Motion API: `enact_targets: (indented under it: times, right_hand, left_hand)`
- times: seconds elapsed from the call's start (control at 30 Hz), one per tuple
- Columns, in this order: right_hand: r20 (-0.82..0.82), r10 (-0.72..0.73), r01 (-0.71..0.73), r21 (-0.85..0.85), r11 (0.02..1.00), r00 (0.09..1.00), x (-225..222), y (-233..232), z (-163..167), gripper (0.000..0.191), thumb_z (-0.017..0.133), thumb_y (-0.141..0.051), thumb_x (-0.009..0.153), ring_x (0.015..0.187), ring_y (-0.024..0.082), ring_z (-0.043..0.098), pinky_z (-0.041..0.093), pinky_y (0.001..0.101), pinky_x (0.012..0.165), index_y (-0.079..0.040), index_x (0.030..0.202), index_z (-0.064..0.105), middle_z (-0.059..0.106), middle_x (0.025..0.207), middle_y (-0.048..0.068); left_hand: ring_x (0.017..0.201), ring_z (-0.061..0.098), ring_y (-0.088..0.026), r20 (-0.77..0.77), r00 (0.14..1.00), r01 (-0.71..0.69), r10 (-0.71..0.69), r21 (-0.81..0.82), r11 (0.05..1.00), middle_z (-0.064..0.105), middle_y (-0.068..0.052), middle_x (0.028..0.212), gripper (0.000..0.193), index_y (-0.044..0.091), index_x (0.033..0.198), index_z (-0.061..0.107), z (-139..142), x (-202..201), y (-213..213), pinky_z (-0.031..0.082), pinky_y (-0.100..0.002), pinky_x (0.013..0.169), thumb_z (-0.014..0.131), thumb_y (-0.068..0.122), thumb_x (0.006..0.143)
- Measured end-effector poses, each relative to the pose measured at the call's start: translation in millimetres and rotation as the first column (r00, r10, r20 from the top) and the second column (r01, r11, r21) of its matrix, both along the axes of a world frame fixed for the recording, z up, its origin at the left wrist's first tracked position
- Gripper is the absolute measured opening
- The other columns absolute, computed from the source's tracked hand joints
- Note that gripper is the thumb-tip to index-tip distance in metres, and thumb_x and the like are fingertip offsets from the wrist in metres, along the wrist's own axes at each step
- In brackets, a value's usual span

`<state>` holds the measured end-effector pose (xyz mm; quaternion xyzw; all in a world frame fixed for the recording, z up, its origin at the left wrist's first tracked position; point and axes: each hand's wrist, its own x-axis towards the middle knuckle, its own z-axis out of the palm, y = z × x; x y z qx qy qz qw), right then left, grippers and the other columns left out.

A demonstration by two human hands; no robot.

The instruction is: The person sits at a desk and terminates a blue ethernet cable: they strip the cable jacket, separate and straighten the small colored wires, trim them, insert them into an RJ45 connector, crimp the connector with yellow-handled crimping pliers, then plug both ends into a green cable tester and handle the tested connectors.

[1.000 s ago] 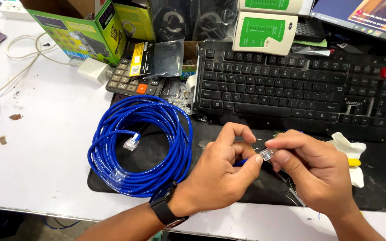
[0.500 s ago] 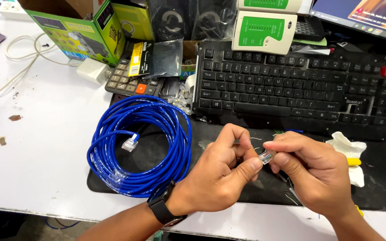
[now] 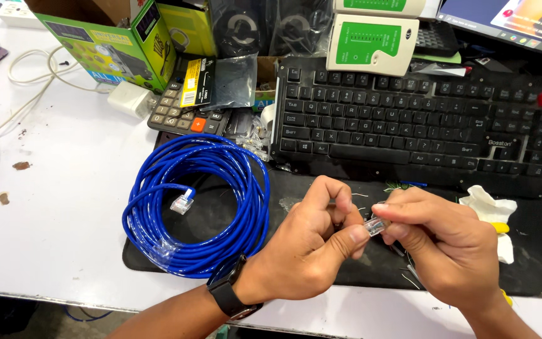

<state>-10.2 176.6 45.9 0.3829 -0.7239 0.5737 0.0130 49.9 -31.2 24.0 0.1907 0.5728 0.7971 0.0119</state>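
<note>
Where both hands' fingers (image 3: 354,237) pinch it, a small clear plastic connector (image 3: 376,225), blue coil (image 3: 197,204) alongside.

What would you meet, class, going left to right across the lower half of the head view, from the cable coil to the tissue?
Blue cable coil → left hand → clear plug → right hand → white tissue.
</note>
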Motion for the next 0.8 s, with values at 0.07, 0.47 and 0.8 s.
enact_targets:
  times: [0.07, 0.47, 0.8]
  right_hand:
    - [-0.005, 0.009, -0.009, -0.007, 1.0, 1.0, 0, 0, 0, 0.024, 0.066, 0.007, 0.091, 0.073, 0.012, 0.064, 0.052, 0.023, 0.063, 0.001, 0.113, 0.072, 0.071, 0.085, 0.008]
    - [-0.027, -0.025, 0.025, -0.01, 1.0, 0.999, 3, -6, -4, 0.023, 0.064, 0.008, 0.093, 0.075, 0.011, 0.065, 0.052, 0.0219, 0.065, 0.001, 0.114, 0.071, 0.07, 0.093, 0.009]
    - [-0.045, -0.079, 0.08, 0.002, 0.997, 0.996, -4, -7, -7, 0.017, 0.061, 0.008, 0.098, 0.078, 0.012, 0.065, 0.054, 0.023, 0.072, 0.002, 0.112, 0.07, 0.069, 0.091, 0.008]
  left_hand:
    - [0.081, 0.054, -0.008, 0.012, 1.0, 0.008, -0.008, 0.008, 1.0, 0.056, -0.004, 0.09, 0.021, 0.004, 0.116, 0.034, 0, 0, 0, 0.048, -0.025, 0.073, 0.054, 0.0, 0.108]
    - [0.091, 0.053, -0.008, 0.083, 0.996, 0.025, -0.039, 0.167, 0.986, 0.055, -0.005, 0.099, 0.028, 0.002, 0.127, 0.037, -4, 1, 2, 0.048, -0.026, 0.082, 0.055, -0.001, 0.105]
    - [0.074, 0.063, -0.014, -0.092, 0.988, -0.154, 0.127, -0.425, 0.892, 0.065, -0.007, 0.082, 0.015, 0.0, 0.1, 0.06, 17, -6, -5, 0.053, -0.031, 0.07, 0.051, 0.011, 0.106]
